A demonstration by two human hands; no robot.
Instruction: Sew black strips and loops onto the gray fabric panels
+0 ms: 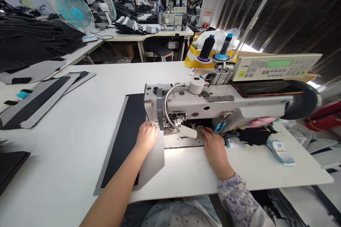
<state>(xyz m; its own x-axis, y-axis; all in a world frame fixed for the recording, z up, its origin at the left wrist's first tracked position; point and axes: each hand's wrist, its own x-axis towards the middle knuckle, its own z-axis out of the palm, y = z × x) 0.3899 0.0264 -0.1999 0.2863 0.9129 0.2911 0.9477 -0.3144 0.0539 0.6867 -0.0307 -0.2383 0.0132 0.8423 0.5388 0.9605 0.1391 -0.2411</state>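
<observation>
A black and grey fabric panel [124,138] lies on the white table, its right edge by the needle area of an industrial sewing machine [194,103]. My left hand [147,137] is closed on the panel's edge, fingertips close to the presser foot and partly hidden there. On the other side of the needle, my right hand [215,149] rests at the metal bed plate [183,142] under the machine arm. Its fingers are stretched out, and no held item shows in them. A white lamp head [187,131] on a flexible metal neck hangs between my hands.
Grey and black strips [48,95] lie on the left. Thread cones [207,48] stand behind the machine, beside a control panel [277,66]. A phone [266,88] lies on the machine arm. Black scraps [257,134] and a pale blue roll [280,151] sit at right.
</observation>
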